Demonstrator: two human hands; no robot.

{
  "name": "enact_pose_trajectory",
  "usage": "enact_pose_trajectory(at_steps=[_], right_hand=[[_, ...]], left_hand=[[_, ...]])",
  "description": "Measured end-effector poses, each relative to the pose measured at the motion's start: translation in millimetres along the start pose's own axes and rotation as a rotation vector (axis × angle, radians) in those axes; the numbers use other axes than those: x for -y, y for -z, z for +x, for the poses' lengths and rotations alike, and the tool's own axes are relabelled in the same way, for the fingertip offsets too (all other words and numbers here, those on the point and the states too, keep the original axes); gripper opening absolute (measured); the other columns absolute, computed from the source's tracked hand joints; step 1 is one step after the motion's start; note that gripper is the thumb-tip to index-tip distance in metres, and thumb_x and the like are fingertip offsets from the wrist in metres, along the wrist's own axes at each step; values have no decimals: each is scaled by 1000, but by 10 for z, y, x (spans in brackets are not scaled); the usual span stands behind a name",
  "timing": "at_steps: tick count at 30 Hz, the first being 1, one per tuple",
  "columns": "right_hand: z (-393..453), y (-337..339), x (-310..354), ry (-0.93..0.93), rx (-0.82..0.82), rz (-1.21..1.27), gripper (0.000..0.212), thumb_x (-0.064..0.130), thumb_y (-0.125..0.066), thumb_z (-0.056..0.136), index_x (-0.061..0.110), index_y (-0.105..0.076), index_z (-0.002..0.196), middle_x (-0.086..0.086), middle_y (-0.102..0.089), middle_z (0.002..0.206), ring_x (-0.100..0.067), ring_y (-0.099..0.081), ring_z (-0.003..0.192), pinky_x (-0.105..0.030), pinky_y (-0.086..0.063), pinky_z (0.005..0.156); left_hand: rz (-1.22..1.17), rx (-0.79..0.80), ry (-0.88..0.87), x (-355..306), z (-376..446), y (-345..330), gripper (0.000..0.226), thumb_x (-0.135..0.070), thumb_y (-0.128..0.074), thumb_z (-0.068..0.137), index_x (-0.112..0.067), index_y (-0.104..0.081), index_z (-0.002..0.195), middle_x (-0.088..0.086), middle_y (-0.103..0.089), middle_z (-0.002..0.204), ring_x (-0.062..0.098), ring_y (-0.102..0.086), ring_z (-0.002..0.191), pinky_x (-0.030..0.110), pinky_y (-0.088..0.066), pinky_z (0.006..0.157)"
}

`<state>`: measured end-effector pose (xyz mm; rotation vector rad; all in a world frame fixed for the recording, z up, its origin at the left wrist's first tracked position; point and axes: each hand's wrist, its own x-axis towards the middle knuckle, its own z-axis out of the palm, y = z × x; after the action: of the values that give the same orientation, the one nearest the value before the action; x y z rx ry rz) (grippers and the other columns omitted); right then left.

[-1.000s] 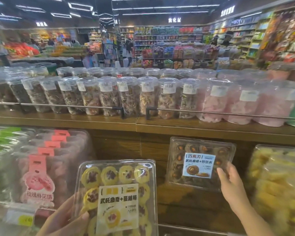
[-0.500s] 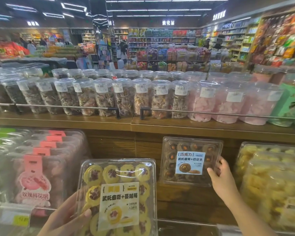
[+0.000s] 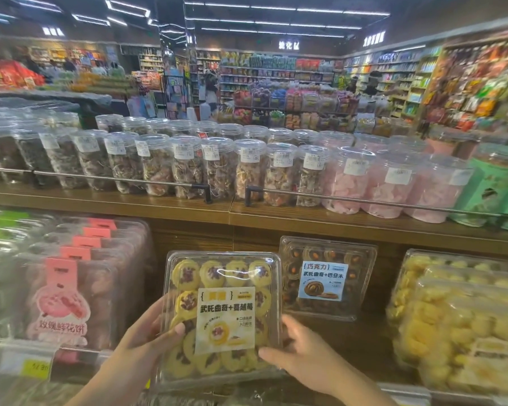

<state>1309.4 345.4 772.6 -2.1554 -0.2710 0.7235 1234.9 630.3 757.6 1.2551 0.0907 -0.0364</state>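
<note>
Shop aisle, snack display. A wooden shelf (image 3: 170,210) is running the full width of the view and is carrying a long row of clear jars (image 3: 188,165) behind a metal rail, with pink-filled jars (image 3: 346,183) standing toward the right end. Below it, stacks of yellow pastry boxes (image 3: 458,323) are filling the right side, and a file of pink-labelled boxes (image 3: 71,288) is standing on edge at the left. Between those two groups, the yellow cookie box (image 3: 222,315) is being held up off the lower shelf, lid and label facing the camera, nearly upright. A chocolate cookie box (image 3: 326,279) is leaning against the shelf back just behind and right of it; whether the two are touching cannot be told. The left grip (image 3: 141,344), a bare hand, is clamping the yellow cookie box at its left edge, thumb lying across the lid, fingers hidden behind. The right grip (image 3: 299,356) is clamping its lower right corner, thumb pressing on the front. A yellow price tag (image 3: 37,367) is sitting on the lower shelf edge at the left, writing blurred.
</note>
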Motion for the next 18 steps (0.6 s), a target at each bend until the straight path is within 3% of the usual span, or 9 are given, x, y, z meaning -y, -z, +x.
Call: enact_pose_trajectory(at_steps=[3,4,6,7,9,11,12,15,18], right_hand=[[198,-147,106,-19,-148,-20,74,39,-62,98,25,-22,159,7,-46,151,-11,-51,132,-25,-42,103],[284,-201,132,-14,-188,-10,68,35,-60,100,26,-25,158,7,-49,148,-12,-53,130,-26,-47,102],[486,-354,166,-8,-237,43,56,29,-56,102,29,-34,154,7,-59,132,-13,-62,113,-25,-56,85],[604,-432,160,-12,-267,63,52,27,-55,103,30,-38,151,8,-61,126,-13,-63,107,-26,-57,81],[789,-530,161,-30,-342,115,48,22,-55,102,31,-42,148,10,-62,121,-14,-64,108,-33,-59,88],[976,-594,164,-41,-428,163,47,16,-56,101,29,-47,145,11,-63,116,-15,-66,105,-41,-60,88],[1048,-619,187,-43,-457,176,46,14,-56,101,27,-49,144,9,-65,117,-17,-67,105,-44,-60,88],[1235,-663,242,-30,-549,208,46,11,-55,101,23,-50,146,2,-67,123,-21,-67,109,-44,-59,91],[1344,-659,282,-5,-593,122,47,15,-53,103,23,-47,149,0,-66,131,-19,-65,115,-30,-56,90]], left_hand=[[26,-40,-21,14,144,115,53,7,-51,97,-22,-56,142,21,-67,132,40,-65,122,50,-60,91],[47,-69,-20,32,220,200,53,5,-53,97,-22,-55,143,21,-66,134,40,-64,124,54,-58,94],[128,-101,-36,47,345,365,54,-2,-56,97,-26,-52,146,14,-66,137,37,-62,127,60,-52,100],[208,-131,-74,32,414,393,53,-4,-57,99,-28,-52,146,7,-67,137,32,-62,128,58,-52,102],[429,-220,-149,55,601,442,52,-4,-57,101,-40,-55,139,-9,-71,127,13,-67,119,41,-58,96],[574,-316,-186,77,820,539,57,-5,-62,99,-57,-59,122,-19,-73,103,0,-68,92,26,-57,86],[603,-342,-176,84,925,592,54,-11,-65,97,-60,-58,119,-18,-73,99,2,-68,88,30,-57,88],[574,-329,-166,167,1221,746,39,-27,-64,93,-55,-59,119,-12,-74,114,13,-70,110,51,-54,100],[516,-338,-153,202,1373,816,39,-19,-65,97,-53,-61,116,-17,-74,118,7,-67,115,49,-51,106]])
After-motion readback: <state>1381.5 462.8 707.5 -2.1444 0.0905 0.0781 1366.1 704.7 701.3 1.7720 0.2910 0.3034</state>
